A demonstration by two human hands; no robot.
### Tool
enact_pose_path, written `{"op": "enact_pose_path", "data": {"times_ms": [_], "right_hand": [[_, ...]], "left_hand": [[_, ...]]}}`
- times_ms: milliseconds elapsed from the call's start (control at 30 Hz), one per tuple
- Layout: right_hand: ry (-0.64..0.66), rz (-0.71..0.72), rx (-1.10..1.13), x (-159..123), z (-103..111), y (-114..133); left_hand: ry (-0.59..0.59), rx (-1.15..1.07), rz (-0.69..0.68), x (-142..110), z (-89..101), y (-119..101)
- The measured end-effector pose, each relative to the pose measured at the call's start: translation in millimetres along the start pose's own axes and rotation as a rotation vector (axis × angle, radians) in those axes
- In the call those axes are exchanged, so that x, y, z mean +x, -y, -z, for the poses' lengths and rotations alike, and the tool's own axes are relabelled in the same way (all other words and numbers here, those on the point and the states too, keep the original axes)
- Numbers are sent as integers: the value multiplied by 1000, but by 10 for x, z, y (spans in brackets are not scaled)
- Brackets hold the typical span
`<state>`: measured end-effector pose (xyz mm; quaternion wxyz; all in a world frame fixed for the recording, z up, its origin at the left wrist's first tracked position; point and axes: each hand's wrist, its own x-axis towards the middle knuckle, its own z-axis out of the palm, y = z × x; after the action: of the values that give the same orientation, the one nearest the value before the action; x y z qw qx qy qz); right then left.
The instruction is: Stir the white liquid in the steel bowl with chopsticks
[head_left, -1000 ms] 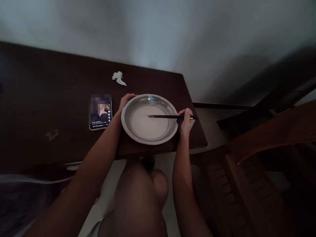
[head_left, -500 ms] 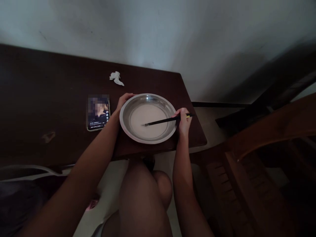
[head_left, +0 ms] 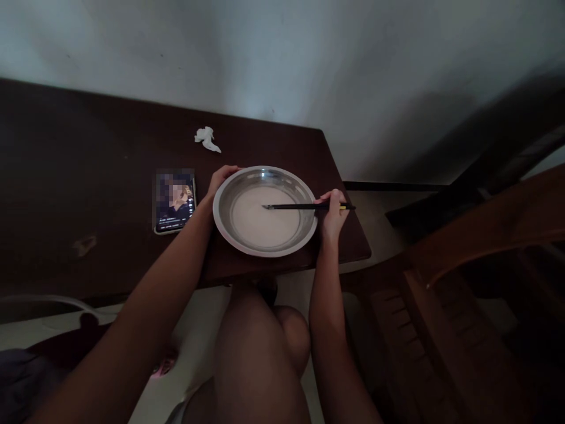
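My R hand [head_left: 333,217] is clenched round the black chopsticks [head_left: 293,206], tips angled L over the pale liquid [head_left: 265,217] in the bowl [head_left: 265,252]; can't tell if they dip in. Bowl's at ctr of frame, on the dark bench [head_left: 273,141] nr its front edge. My L hand [head_left: 220,178] is against the bowl's upper-L rim, fingers partly hidden, so can't tell if it's gripping. Phone [head_left: 175,203], screen lit, lies L of ctr, just beside my L forearm. Crumpled tissue [head_left: 207,139] sits upper L of the bowl. Wooden chair [head_left: 415,306], lower R.
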<state>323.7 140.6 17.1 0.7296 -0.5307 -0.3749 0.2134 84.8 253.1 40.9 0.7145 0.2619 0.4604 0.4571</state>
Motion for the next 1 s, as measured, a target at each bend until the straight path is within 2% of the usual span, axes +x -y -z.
{"op": "enact_pose_path", "data": {"times_ms": [67, 200, 367, 400, 533, 600, 700, 767, 867, 933, 1000], "right_hand": [[-11, -9, 23, 5, 5, -11], [160, -9, -17, -8, 6, -4], [-31, 19, 53, 7, 3, 0], [-21, 7, 60, 5, 4, 2], [171, 2, -26, -15, 1, 19], [132, 27, -30, -10, -1, 17], [-13, 31, 29, 5, 3, -3], [24, 8, 40, 3, 9, -11], [163, 12, 0, -12, 12, -10], [135, 41, -9, -11, 12, -15], [35, 56, 22, -1, 14, -28]], "left_hand": [[4, 7, 9, -15, -6, -6], [18, 10, 17, -35, -18, -14], [4, 18, -13, -1, -1, 1], [4, 17, -22, 15, 10, 7], [-7, 4, -20, 77, 53, 26], [-10, 1, -11, 89, 63, 28], [-4, 14, -2, 87, 65, 30], [-18, 36, -14, 82, 62, 34], [-53, 65, -55, 79, 52, 43], [-67, 82, -69, 81, 45, 44], [-66, 97, -74, 85, 42, 43]]}}
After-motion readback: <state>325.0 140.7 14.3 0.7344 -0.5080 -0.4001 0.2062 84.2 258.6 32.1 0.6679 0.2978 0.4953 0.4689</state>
